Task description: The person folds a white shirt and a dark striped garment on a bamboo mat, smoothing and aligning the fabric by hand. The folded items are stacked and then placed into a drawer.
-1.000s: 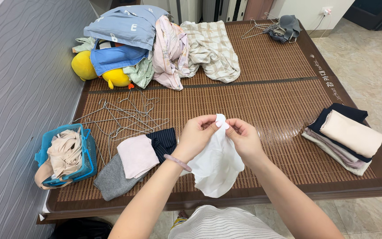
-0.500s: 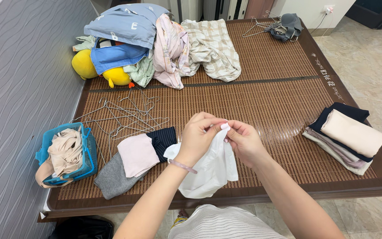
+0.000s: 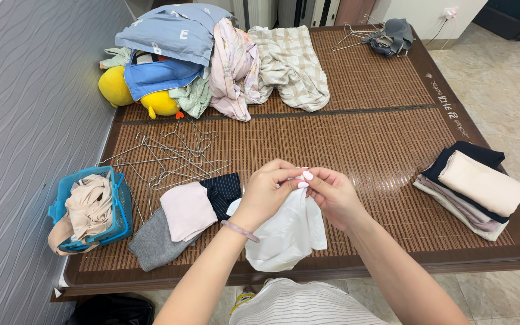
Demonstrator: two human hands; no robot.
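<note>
You stood at the near edge of a low bed (image 3: pixel 501 256) with a dark wooden frame, its top covered by a brown woven bamboo mat (image 3: pixel 356 138) that shone where the light struck it on the right. A seam ran across the mat about a third of the way from the far end. To your left rose a grey wall (image 3: pixel 25 108) with a wavy raised pattern, close against the bed. Beige stone floor tiles (image 3: pixel 513 78) lay to the right and below the near edge. At the far right a white wall (image 3: pixel 419 12) carried a socket (image 3: pixel 446 13) with a plugged-in cord.
</note>
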